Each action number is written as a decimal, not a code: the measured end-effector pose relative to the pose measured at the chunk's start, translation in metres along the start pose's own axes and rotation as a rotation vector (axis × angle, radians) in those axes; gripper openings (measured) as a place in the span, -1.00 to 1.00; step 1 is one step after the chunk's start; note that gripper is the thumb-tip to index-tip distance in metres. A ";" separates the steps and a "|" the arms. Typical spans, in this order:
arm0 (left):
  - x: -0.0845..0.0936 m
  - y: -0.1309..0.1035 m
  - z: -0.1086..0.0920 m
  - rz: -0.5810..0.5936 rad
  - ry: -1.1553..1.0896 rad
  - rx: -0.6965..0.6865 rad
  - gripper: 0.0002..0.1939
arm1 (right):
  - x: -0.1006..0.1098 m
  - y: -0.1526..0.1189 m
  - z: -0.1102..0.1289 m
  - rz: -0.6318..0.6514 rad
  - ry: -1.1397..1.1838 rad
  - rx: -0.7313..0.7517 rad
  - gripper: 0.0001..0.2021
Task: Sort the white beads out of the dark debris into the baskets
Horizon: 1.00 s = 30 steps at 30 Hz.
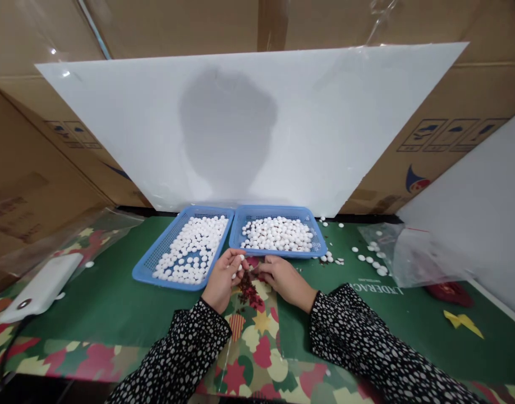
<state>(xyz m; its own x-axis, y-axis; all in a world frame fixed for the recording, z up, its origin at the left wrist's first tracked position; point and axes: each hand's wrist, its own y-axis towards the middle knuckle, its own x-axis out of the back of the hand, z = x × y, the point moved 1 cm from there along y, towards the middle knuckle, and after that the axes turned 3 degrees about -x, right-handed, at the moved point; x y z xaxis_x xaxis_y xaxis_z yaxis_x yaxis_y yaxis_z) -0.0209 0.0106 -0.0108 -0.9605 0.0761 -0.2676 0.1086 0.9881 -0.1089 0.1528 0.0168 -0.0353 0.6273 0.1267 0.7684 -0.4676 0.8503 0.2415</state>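
Observation:
Two blue plastic baskets, a left one (142, 270) and a right one (278, 210), hold many small white round pieces. My left hand (224, 276) is in front of the gap between them, its fingers curled round a few white pieces (239, 266). Close on its right, my right hand (283, 279) has its fingers pinched together by the front edge of the right basket; what they hold, if anything, is too small to make out. Dark red bits (249, 293) lie on the patterned table cover just below and between both hands.
A white device (45, 286) with a cable lies at the left. On the right are loose white pieces (369, 259), a clear plastic bag (421, 255), a dark red item (449, 293) and yellow scraps (463, 322). A white board (308, 129) leans behind the baskets.

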 end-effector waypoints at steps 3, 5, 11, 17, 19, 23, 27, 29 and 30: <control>0.000 0.000 0.001 0.013 0.019 -0.006 -0.71 | -0.001 0.001 -0.002 0.014 -0.024 0.017 -0.84; 0.000 0.000 0.001 0.018 0.033 -0.009 -0.70 | 0.000 0.000 -0.002 0.017 -0.028 0.033 -0.87; 0.001 0.001 0.002 0.013 0.038 -0.009 -0.71 | 0.005 -0.003 0.002 0.000 0.092 0.055 -0.85; 0.001 0.001 0.002 0.030 0.026 -0.016 -0.71 | -0.001 -0.001 0.003 0.012 0.065 0.102 -0.82; 0.001 0.000 0.002 0.035 0.028 -0.013 -0.71 | -0.004 0.000 0.004 0.024 0.032 0.107 -0.85; 0.001 0.001 0.002 0.030 0.033 -0.002 -0.69 | -0.002 -0.002 0.009 0.030 0.011 0.125 -0.88; 0.000 0.000 0.002 0.051 -0.007 0.019 -0.66 | 0.008 -0.006 0.017 -0.063 0.273 0.029 -0.89; -0.001 -0.001 0.002 0.079 -0.044 0.029 -0.67 | 0.013 -0.007 0.021 -0.153 0.427 -0.076 -0.90; -0.002 -0.001 0.002 0.095 -0.057 0.034 -0.68 | 0.014 -0.008 0.022 -0.191 0.481 -0.118 -0.90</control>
<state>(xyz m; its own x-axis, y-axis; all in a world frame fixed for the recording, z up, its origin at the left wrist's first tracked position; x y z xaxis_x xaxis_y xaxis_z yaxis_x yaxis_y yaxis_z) -0.0186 0.0087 -0.0120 -0.9295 0.1606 -0.3319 0.2082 0.9716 -0.1128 0.1511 0.0006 -0.0131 0.9221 0.1607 0.3521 -0.2616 0.9292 0.2610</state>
